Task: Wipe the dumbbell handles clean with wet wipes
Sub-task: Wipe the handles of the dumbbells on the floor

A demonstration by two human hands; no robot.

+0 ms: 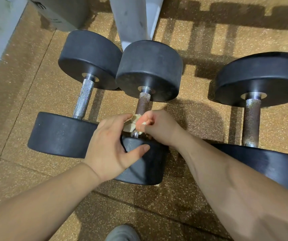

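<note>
- Bare forearms reach in from the bottom edge, above the toe of a grey shoe (122,233) on a speckled tan floor (35,105).
- The left hand (111,146) lies over the near weight (145,167) of the middle dumbbell (148,70). Its thumb rests on the black rubber, and its loosely stretched forefinger touches a crumpled, yellowish wipe (131,124); it grips nothing.
- The right hand (158,126), fingers curled, pinches the wipe against the near end of the dumbbell's handle (143,104), just above the near weight. The rest of the handle shows dark and knurled.
- The left dumbbell (84,98), with a bright silver handle, lies just beside the middle one, their far weights touching.
- The right dumbbell (252,119), with a brownish handle, lies well apart.
- A pale grey post (136,18) stands behind the middle dumbbell.
</note>
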